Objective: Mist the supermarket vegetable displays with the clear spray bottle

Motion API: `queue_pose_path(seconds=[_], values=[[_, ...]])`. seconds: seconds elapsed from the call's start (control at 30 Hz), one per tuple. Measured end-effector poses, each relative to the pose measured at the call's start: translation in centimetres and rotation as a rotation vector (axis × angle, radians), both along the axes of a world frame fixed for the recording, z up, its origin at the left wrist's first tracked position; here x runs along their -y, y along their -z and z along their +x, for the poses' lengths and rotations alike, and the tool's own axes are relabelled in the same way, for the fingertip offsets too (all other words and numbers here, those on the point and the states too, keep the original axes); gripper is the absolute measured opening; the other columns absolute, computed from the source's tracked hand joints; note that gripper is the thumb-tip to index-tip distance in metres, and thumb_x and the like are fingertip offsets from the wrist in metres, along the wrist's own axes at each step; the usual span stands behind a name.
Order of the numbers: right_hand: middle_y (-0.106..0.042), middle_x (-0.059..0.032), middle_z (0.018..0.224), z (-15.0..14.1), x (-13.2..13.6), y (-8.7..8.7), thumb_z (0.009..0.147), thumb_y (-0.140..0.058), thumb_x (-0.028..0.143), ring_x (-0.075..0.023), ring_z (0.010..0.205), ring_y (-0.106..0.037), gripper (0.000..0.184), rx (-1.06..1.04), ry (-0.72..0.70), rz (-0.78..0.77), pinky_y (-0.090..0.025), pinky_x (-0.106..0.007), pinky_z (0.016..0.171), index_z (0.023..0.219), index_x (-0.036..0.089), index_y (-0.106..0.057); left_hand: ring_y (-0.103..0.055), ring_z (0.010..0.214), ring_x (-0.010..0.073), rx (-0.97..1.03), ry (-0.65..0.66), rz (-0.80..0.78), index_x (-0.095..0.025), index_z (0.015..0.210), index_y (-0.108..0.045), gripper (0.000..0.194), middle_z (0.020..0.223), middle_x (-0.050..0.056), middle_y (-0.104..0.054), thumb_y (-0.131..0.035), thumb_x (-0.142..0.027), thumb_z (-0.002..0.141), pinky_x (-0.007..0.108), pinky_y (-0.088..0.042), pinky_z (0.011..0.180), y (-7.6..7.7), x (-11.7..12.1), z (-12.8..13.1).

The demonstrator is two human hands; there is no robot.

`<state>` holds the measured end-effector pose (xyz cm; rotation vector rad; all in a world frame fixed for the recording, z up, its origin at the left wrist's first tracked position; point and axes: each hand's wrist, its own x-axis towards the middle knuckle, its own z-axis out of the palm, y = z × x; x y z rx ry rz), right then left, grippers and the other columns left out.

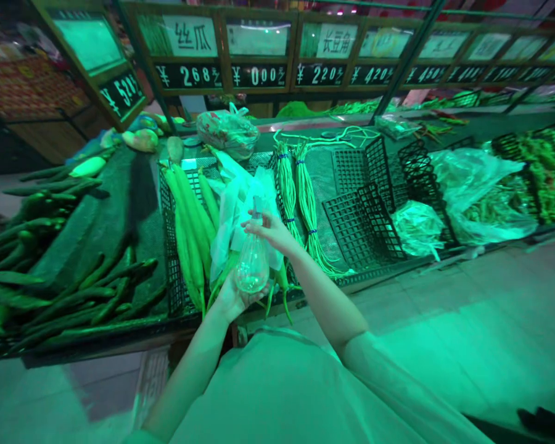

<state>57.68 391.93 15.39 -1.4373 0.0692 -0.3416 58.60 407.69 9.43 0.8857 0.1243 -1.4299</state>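
Left hand (pixel 234 302): cupped, palm up, partly open, fingers curled around the base of a clear pear-shaped bottle (pixel 252 265). Right hand (pixel 271 228): fingers spread over the top, closing on the narrow neck from the far side. Bottle stood upright between the two hands, above the near edge of the stall, its weight apparently carried from below and its neck steadied from above. Contents could not be determined; it may have been empty.

Directly behind the hands, a white plastic bag (pixel 240 216) lay over long green sponge gourds (pixel 189 234) in a black wire basket (pixel 178 265). To the right, two bundles of yardlong beans (pixel 309 209) lay side by side, tied with blue bands, apparently grouped for sale. Further right were empty-looking black wire baskets (pixel 361 225) and a clear bag of greens (pixel 478 191). On the left, cucumbers (pixel 69 296) were heaped on a dark mat (pixel 134 228). Along the far side, price signs (pixel 189 75) ran above the stall, so that goods appeared sorted by kind beneath them.
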Motion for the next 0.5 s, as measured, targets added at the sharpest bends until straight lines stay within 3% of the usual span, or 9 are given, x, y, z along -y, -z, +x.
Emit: queue_pose_path(seconds=[0.13,0.23,0.5], values=[[-0.057,-0.0017,0.074,0.1,1.0,-0.8,0.062,-0.053,0.031,-0.0133,0.070,-0.054,0.036,-0.031,0.017,-0.043,-0.042,-0.030,0.067,0.093,0.016,-0.043,-0.052,0.069,0.0156,0.116,0.046,-0.103,-0.005,0.100,-0.046,0.055,0.081,0.010,-0.057,-0.025,-0.048,0.071,0.024,-0.039,0.060,-0.1,1.0,0.8],[-0.057,-0.0027,0.079,-0.6,1.1,-0.9,0.062,-0.053,0.029,-0.0131,0.073,-0.054,0.039,-0.029,0.046,-0.063,-0.041,-0.029,0.069,0.096,0.017,-0.041,-0.052,0.071,0.0160,0.122,0.107,-0.130,-0.006,0.101,-0.045,0.055,0.084,0.011,-0.057,-0.023,-0.047,0.072,0.024,-0.039,0.062,0.2,1.1,0.7],[-0.055,-0.0038,0.085,-3.6,-0.5,1.2,0.059,-0.056,0.026,-0.0147,0.078,-0.052,0.044,-0.142,0.022,-0.034,-0.040,-0.033,0.071,0.099,0.019,-0.039,-0.053,0.069,0.0182,0.008,0.243,-0.145,-0.009,0.095,-0.050,0.060,0.083,0.012,-0.057,-0.022,-0.054,0.068,0.024,-0.039,0.057,1.9,-1.1,-2.1]])
